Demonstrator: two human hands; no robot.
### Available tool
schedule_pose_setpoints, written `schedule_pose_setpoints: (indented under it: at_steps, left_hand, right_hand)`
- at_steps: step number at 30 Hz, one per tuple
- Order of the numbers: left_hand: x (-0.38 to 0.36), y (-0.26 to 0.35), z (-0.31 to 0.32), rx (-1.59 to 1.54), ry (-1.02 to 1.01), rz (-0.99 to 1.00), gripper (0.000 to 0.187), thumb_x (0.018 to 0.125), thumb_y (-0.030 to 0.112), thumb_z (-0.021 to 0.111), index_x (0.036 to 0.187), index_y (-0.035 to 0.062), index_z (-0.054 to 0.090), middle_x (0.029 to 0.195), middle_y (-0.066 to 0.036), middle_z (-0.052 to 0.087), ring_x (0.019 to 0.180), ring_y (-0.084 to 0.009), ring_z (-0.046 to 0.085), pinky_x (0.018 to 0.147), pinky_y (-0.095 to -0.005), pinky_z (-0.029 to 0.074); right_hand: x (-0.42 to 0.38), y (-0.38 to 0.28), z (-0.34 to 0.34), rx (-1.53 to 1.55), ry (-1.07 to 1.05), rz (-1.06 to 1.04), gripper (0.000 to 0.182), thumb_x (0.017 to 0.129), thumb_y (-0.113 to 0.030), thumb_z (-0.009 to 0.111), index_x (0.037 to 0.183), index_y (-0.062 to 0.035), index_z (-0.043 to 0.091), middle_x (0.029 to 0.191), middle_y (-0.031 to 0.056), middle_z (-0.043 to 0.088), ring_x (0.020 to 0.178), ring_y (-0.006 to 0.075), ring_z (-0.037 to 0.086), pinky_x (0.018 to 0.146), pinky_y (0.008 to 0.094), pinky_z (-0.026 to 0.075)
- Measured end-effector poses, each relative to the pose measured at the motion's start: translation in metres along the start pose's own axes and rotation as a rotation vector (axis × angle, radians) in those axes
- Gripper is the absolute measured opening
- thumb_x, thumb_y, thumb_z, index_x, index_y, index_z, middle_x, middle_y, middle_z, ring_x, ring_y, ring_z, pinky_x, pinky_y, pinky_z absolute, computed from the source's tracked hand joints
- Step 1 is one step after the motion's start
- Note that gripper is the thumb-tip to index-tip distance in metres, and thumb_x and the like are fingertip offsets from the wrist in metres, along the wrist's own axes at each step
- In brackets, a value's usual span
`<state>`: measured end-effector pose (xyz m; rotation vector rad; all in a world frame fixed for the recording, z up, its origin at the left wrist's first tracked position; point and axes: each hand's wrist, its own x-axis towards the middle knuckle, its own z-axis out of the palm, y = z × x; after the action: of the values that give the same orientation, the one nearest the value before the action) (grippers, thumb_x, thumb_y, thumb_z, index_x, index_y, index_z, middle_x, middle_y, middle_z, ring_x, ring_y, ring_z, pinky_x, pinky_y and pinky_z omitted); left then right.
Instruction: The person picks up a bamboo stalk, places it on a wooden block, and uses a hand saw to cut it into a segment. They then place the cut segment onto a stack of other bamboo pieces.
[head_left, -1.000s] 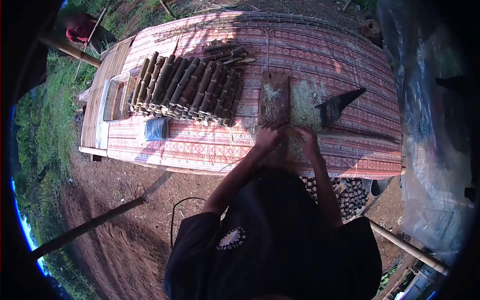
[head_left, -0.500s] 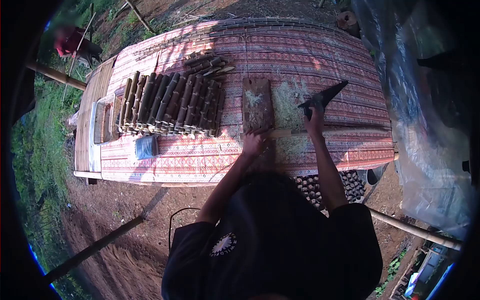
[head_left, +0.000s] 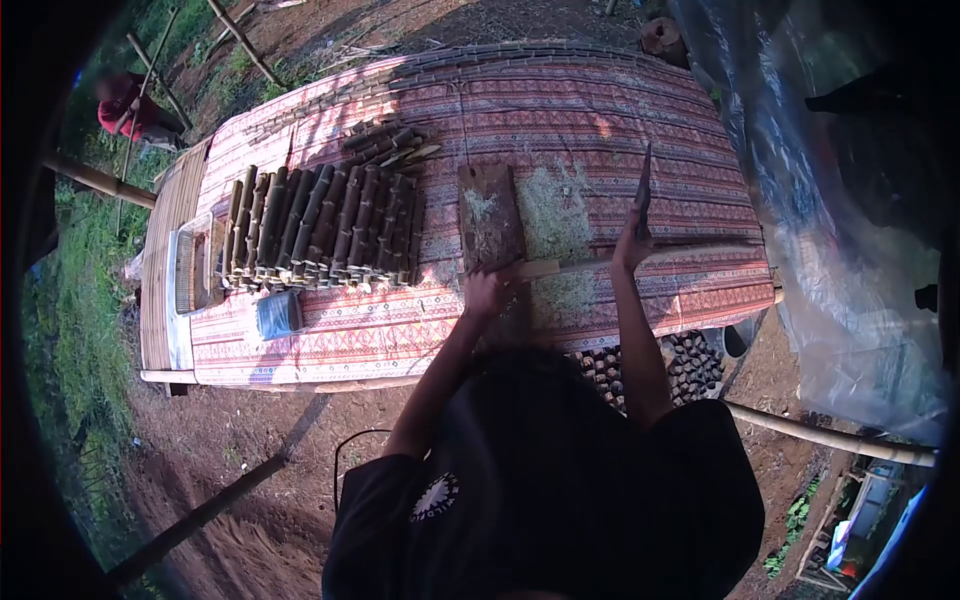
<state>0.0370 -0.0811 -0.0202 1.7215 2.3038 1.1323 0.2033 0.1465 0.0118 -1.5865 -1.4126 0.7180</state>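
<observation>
My left hand [head_left: 488,292] is closed round the near end of a long woody stem [head_left: 590,264], pressing it on the lower part of a brown wooden board [head_left: 490,225]. The stem runs to the right across the table. My right hand [head_left: 630,248] grips a dark hand saw [head_left: 644,188], seen nearly edge-on, its blade pointing away from me and raised clear of the stem. Pale green sawdust [head_left: 558,205] lies on the cloth right of the board. Left of the board are stacked cut stems [head_left: 320,225] with ringed nodes.
A patterned red cloth [head_left: 400,345] covers the table. A wire basket [head_left: 197,262] and a small blue-grey container [head_left: 278,315] are at the left. Many short dark pieces [head_left: 690,365] sit below the front edge. Plastic sheeting [head_left: 790,180] hangs right. A person [head_left: 125,110] stands far left.
The saw has turned from lying broadside to nearly edge-on, its tip swinging left and further away. My left hand stays on the stem. The whole view has shifted slightly.
</observation>
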Motion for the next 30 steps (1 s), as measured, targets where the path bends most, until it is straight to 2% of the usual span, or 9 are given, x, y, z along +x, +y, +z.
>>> schedule_pose_setpoints:
  at_steps: [2,4,7,12,18,21,23,27,30]
  left_hand:
    - [0.002,-0.001,0.0,-0.005,-0.021,-0.021,0.034,0.073,0.033,0.076,0.105,0.0203,0.072,0.101,-0.005,0.07,0.089,-0.0252,0.067,0.084,-0.0406,0.052]
    - [0.002,-0.001,0.0,0.018,-0.007,-0.001,0.035,0.073,0.032,0.076,0.105,0.0205,0.072,0.101,-0.005,0.07,0.09,-0.0247,0.067,0.083,-0.0399,0.052]
    - [0.001,0.0,-0.001,0.019,-0.003,0.011,0.036,0.072,0.03,0.077,0.106,0.0211,0.072,0.101,-0.004,0.07,0.09,-0.0238,0.067,0.082,-0.0395,0.052]
    - [-0.001,-0.002,0.001,-0.004,-0.017,0.007,0.035,0.073,0.029,0.076,0.108,0.022,0.071,0.103,-0.004,0.069,0.091,-0.0229,0.067,0.085,-0.0405,0.051]
    - [-0.001,-0.008,0.006,0.04,-0.043,-0.021,0.035,0.073,0.029,0.076,0.107,0.0257,0.071,0.103,-0.003,0.069,0.091,-0.0231,0.067,0.086,-0.0406,0.05]
    - [0.001,-0.005,0.004,0.023,-0.053,-0.054,0.036,0.071,0.031,0.077,0.106,0.0242,0.071,0.105,-0.002,0.069,0.092,-0.0262,0.065,0.081,-0.0441,0.051]
    - [0.002,-0.003,0.001,0.032,-0.089,-0.096,0.035,0.073,0.031,0.076,0.108,0.0282,0.071,0.106,-0.002,0.069,0.091,-0.0227,0.067,0.087,-0.0397,0.049]
    - [0.006,-0.001,-0.003,0.048,-0.089,-0.083,0.034,0.074,0.031,0.076,0.108,0.0286,0.071,0.105,-0.001,0.069,0.091,-0.0228,0.067,0.089,-0.0396,0.048]
    - [0.006,-0.001,-0.004,0.067,-0.103,-0.046,0.036,0.075,0.034,0.074,0.11,0.0299,0.07,0.107,0.0,0.069,0.093,-0.024,0.066,0.085,-0.0435,0.051]
  right_hand:
    - [-0.034,-0.007,-0.026,0.533,-0.001,0.239,0.05,0.081,-0.05,0.069,0.068,-0.0046,0.053,0.056,0.0014,0.051,0.045,0.0132,0.05,0.042,0.0294,0.037]
    - [-0.066,0.02,-0.04,0.533,-0.037,0.22,0.049,0.086,-0.053,0.061,0.064,-0.0117,0.046,0.054,-0.0039,0.042,0.041,0.0051,0.039,0.038,0.0231,0.028]
    - [-0.126,0.02,-0.063,0.559,-0.135,0.3,0.049,0.09,-0.051,0.057,0.063,-0.0123,0.043,0.053,-0.0045,0.04,0.04,0.0047,0.036,0.037,0.0225,0.027]
    - [-0.175,0.043,-0.072,0.586,-0.221,0.358,0.049,0.092,-0.047,0.055,0.06,-0.0121,0.042,0.052,-0.0045,0.038,0.041,0.0046,0.035,0.038,0.0216,0.025]
    - [-0.197,0.056,-0.075,0.631,-0.279,0.309,0.048,0.095,-0.04,0.053,0.059,-0.0109,0.041,0.051,-0.0046,0.037,0.042,0.0049,0.034,0.038,0.0222,0.024]
    - [-0.202,0.061,-0.078,0.655,-0.309,0.256,0.047,0.097,-0.037,0.052,0.059,-0.0103,0.041,0.051,-0.0046,0.037,0.042,0.0048,0.033,0.039,0.0226,0.023]
    - [-0.206,0.056,-0.086,0.612,-0.31,0.23,0.047,0.097,-0.034,0.051,0.058,-0.0105,0.04,0.05,-0.0047,0.037,0.042,0.0047,0.033,0.039,0.0229,0.023]
    - [-0.215,0.063,-0.105,0.524,-0.314,0.204,0.049,0.098,-0.035,0.05,0.056,-0.0111,0.039,0.049,-0.0051,0.036,0.041,0.0045,0.032,0.039,0.0242,0.022]
    - [-0.229,0.074,-0.13,0.489,-0.329,0.204,0.051,0.098,-0.036,0.048,0.055,-0.0121,0.037,0.048,-0.005,0.034,0.04,0.0046,0.03,0.039,0.0246,0.022]
